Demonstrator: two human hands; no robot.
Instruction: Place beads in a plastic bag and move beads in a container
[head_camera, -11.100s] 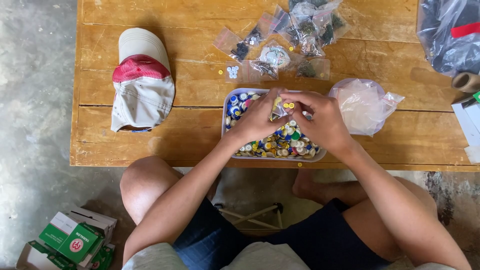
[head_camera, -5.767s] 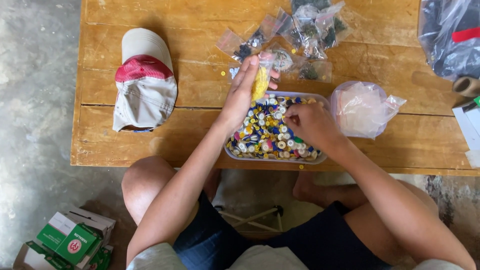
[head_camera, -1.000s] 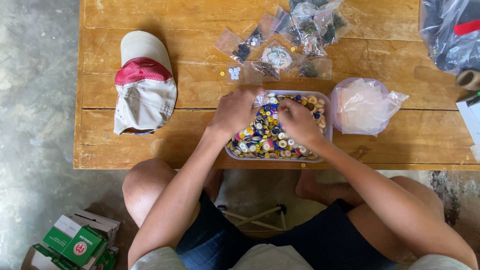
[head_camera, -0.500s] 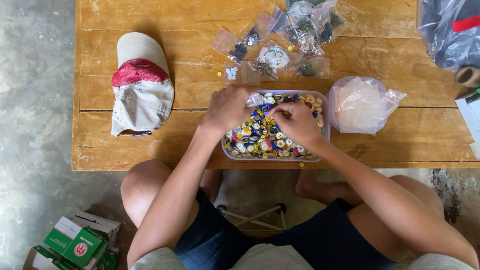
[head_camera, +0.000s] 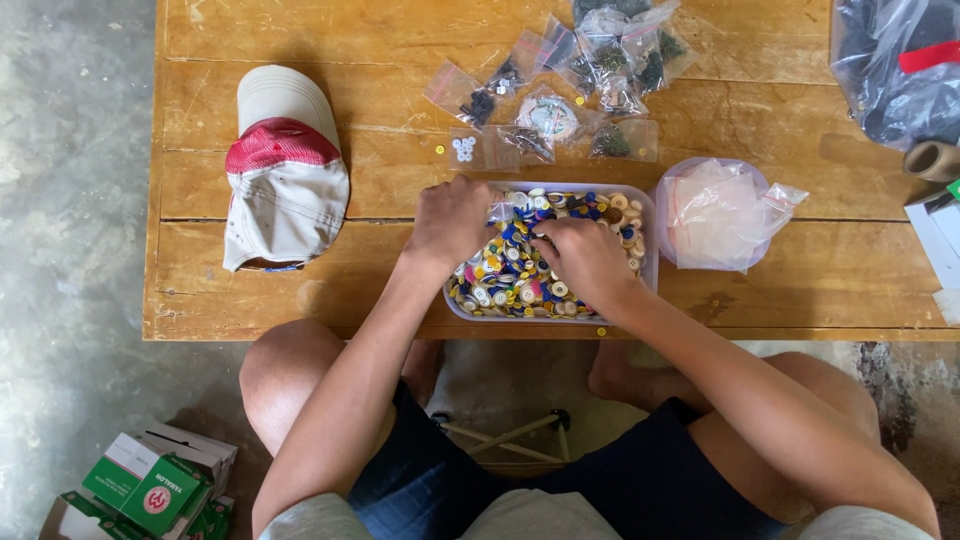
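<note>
Buttons (head_camera: 510, 275), many colours, fill a clear tray (head_camera: 648, 215) at the near edge of the wooden table (head_camera: 400, 60). Head view: left hand (head_camera: 452, 220) at the tray's 10 o'clock corner, fingers curled around a small clear bag (head_camera: 500, 208). Right hand (head_camera: 585, 260) lies on the buttons, fingers bent; grip cannot be told. Cap (head_camera: 282, 170) at 9 o'clock, bowl of bags (head_camera: 712, 212) at 3 o'clock, filled bags (head_camera: 590, 80) at 12 o'clock.

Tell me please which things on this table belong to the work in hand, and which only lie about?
In use: tray of buttons, left hand, right hand, small clear bag, filled button bags, tub of empty bags.

Lying about: cap, dark plastic bag, green boxes.
</note>
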